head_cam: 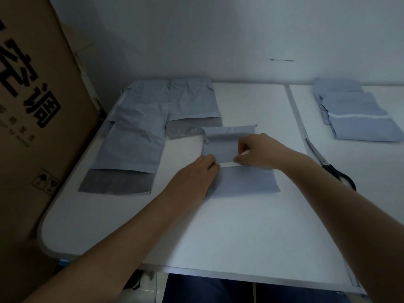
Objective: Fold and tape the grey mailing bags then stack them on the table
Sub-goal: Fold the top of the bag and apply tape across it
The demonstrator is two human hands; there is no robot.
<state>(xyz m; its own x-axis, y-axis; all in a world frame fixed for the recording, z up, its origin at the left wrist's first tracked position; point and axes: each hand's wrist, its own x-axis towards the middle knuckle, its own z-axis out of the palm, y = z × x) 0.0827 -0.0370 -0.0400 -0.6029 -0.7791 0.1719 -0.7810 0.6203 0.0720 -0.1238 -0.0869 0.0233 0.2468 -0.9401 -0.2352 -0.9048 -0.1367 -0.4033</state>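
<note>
Grey mailing bag (242,178) lies flat mid-worktop (218,232), top part folded over. White tape strip (228,164) runs across it at the fold edge. Left hand (194,176) rests on bag's left side, fingers fairly straight, tips pressing strip's left end. Right hand (256,152) w/ fingers curled, pinching strip's right end. Unfolded bags (131,136) lie flat far left of worktop; stack of folded bags (358,119) far right. Scissors (334,169) lie btwn right forearm & stack. Cardboard box (32,119) stands against worktop's left edge.
</note>
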